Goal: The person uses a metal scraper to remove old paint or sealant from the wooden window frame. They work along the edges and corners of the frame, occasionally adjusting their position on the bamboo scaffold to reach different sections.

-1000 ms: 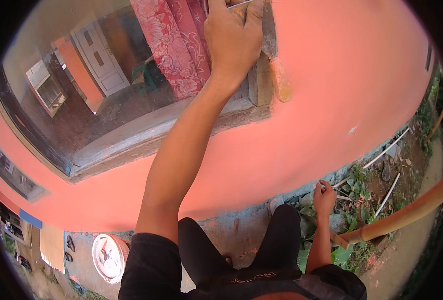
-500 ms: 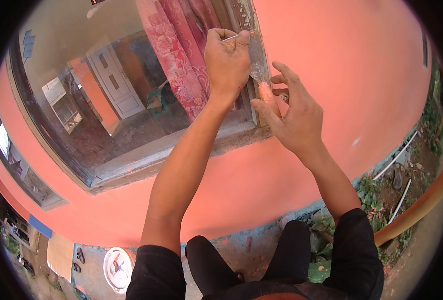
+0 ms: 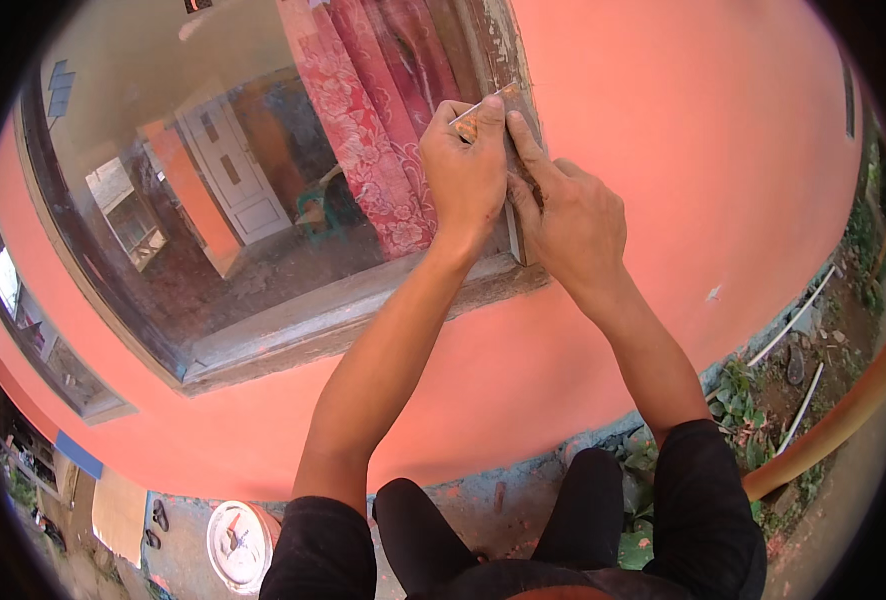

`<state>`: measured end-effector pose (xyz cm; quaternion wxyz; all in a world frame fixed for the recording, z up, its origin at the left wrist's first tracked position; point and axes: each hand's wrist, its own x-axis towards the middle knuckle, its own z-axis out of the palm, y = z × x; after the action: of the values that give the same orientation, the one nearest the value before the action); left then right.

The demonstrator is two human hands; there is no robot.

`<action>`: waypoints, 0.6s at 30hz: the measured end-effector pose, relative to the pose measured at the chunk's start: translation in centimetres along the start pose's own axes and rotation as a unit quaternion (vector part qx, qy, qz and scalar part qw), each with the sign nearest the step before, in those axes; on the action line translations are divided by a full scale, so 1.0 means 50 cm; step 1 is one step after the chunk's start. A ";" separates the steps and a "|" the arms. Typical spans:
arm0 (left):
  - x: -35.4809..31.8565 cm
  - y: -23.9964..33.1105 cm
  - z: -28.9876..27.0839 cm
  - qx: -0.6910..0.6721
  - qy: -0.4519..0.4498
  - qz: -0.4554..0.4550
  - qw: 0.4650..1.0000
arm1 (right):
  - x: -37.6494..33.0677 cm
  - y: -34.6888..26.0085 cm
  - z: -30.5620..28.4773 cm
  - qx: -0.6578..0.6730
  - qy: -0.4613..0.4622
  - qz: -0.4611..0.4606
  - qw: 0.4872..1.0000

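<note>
My left hand is closed, pinching a thin flat plate with a pale edge and orange smears. It is up against the right upright of the wooden window frame, whose paint is worn and flaking. Beside it my right hand is closed at the same upright, index finger stretched along it. The putty knife seen in that hand a moment ago is covered by the fingers now. Behind the glass, next to my left hand, hangs a red and pink floral curtain.
Salmon-orange wall surrounds the window. On the ground at lower left stands a white bucket, near a pair of dark sandals. Plants and white pipes lie along the wall's foot at right.
My right hand has closed over the orange-handled putty knife and moved up and left, close to my left hand. My left hand with the plate has shifted slightly down and right.
</note>
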<state>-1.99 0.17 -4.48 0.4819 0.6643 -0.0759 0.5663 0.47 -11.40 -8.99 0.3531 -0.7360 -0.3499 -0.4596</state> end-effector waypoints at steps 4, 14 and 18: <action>0.000 -0.010 0.004 -0.054 -0.011 -0.026 0.998 | -0.001 -0.003 0.002 0.008 0.021 0.001 1.000; -0.005 -0.004 0.013 -0.082 -0.007 -0.036 0.996 | 0.022 -0.007 0.018 0.075 0.040 0.028 0.996; 0.005 0.005 0.010 -0.039 -0.019 0.009 0.999 | 0.028 -0.005 0.015 0.080 0.031 0.026 0.996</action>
<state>-1.72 -0.20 -4.08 0.5010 0.6546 -0.1128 0.5547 1.06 -10.40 -7.91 0.4327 -0.6998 -0.3555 -0.4435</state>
